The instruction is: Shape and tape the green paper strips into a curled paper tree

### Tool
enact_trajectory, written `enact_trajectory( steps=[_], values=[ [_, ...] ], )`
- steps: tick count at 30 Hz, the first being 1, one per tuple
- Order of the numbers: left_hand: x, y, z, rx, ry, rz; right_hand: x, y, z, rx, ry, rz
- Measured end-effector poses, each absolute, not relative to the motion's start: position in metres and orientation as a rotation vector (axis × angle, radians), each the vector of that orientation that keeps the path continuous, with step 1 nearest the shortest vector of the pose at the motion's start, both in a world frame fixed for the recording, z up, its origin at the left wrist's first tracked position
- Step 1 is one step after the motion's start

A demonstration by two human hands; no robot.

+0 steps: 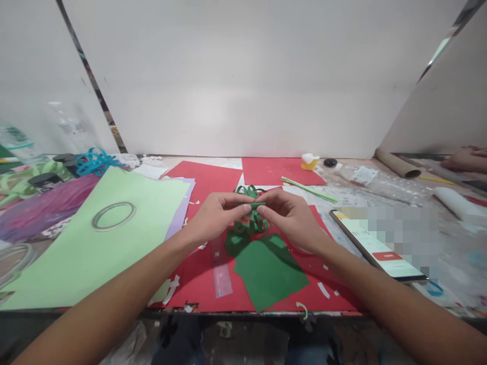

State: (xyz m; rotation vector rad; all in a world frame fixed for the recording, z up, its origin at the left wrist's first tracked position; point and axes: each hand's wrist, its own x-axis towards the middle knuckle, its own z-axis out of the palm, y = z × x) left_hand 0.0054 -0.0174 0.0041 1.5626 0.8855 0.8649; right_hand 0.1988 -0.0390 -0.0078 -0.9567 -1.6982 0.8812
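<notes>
My left hand (220,213) and my right hand (287,213) meet over the red paper at mid-table. Between their fingertips they pinch a small rolled strip of green paper (259,205). Curled dark green paper loops (247,226) show above and below the fingers; whether they join the roll I cannot tell. Just under the hands lies a larger green paper piece (272,274) with uneven edges. A clear pinkish ruler (221,276) rests on the red paper (201,299) to its left.
Light green sheets (125,253) with a tape roll (114,217) lie left. Right are a lit phone (380,246), a cardboard tube (397,163) and a yellow glue pot (310,162). Green strips (309,189) lie behind my right hand. Another person's hand (466,159) shows far right. White panels stand behind.
</notes>
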Motion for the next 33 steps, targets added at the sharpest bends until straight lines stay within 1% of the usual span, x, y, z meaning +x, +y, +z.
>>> enact_trajectory(
  steps=[11,17,22,28,33],
  values=[
    [0.006,-0.018,0.005,1.509,0.862,0.854,0.198,-0.04,-0.006,-0.951,-1.677,0.896],
    [0.006,-0.015,-0.001,1.476,0.817,0.854,0.196,-0.042,-0.005,-0.953,-1.743,0.764],
    [0.006,-0.013,-0.006,1.466,0.817,0.902,0.196,-0.042,-0.006,-0.999,-1.711,0.809],
    [0.006,-0.015,-0.007,1.636,0.791,0.883,0.198,-0.042,-0.005,-0.923,-1.82,0.59],
    [0.006,-0.015,-0.007,1.634,0.786,0.888,0.199,-0.043,-0.006,-0.852,-1.873,0.529]
  ],
)
